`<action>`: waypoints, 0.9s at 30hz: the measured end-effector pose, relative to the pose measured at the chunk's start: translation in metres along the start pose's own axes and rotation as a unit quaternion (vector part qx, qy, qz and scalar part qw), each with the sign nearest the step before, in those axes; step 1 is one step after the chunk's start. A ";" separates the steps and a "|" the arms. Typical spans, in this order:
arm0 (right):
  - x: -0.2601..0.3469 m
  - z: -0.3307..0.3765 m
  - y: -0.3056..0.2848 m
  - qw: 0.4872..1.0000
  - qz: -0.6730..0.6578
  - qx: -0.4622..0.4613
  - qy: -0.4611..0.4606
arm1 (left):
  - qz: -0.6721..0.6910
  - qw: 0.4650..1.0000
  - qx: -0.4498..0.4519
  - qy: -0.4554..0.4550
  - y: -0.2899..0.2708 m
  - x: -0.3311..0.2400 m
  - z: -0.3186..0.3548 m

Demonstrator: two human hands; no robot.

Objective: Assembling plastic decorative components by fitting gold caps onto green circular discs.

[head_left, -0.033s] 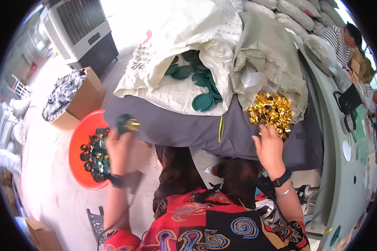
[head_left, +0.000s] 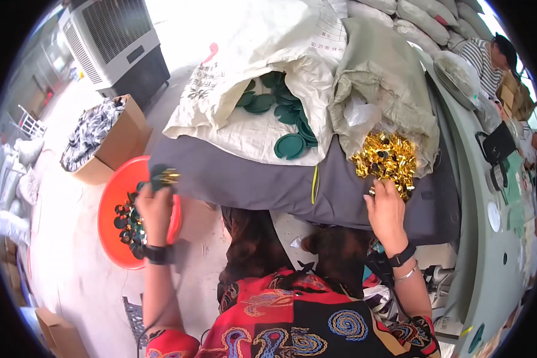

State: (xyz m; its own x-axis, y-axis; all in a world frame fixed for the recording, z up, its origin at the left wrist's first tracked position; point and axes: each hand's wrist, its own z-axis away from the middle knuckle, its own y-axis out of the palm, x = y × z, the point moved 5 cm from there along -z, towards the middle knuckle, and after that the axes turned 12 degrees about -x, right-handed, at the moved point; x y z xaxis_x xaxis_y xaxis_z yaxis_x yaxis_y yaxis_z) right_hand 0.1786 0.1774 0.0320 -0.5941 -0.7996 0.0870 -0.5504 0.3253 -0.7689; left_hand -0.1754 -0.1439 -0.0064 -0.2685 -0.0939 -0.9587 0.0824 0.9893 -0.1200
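My left hand (head_left: pixel 155 215) is closed on a round green disc (head_left: pixel 159 175) with a shiny gold piece on it, above the orange-red basin (head_left: pixel 106 230). Several similar green and gold assembled pieces (head_left: pixel 129 222) lie in the basin. At the front of the gold pile (head_left: pixel 386 156), my right hand (head_left: pixel 387 215) has its thumb and fingers bent around what looks like a small gold piece (head_left: pixel 373 190), mostly hidden. Loose green discs (head_left: pixel 290 146) spill from the mouth of a white woven sack (head_left: pixel 232 140). The gold pile comes out of a greenish-grey sack (head_left: pixel 394 65).
Both sacks lie on a dark grey cloth-covered surface (head_left: pixel 250 185). A cardboard box (head_left: pixel 122 140) of grey-white strips stands beyond the basin, near an air cooler (head_left: pixel 116 48). At right, a pale green table (head_left: pixel 459 149) runs past; a person in stripes (head_left: pixel 478 62) is behind it.
My left hand has moved left with the green disc, from the cloth's edge to over the basin. The right hand has barely shifted beside the gold pile.
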 end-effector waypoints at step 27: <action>0.022 0.023 -0.035 0.925 -0.355 -0.008 0.136 | -0.257 0.883 0.170 0.354 0.243 -0.059 0.061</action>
State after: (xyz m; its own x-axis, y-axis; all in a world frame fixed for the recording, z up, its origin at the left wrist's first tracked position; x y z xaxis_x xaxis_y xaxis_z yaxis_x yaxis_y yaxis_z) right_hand 0.1986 0.1368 0.0458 -0.2042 -0.6585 0.7243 -0.8662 -0.2231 -0.4471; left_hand -0.0813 0.0955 0.0052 -0.8769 -0.3087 -0.3683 0.0260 0.7348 -0.6778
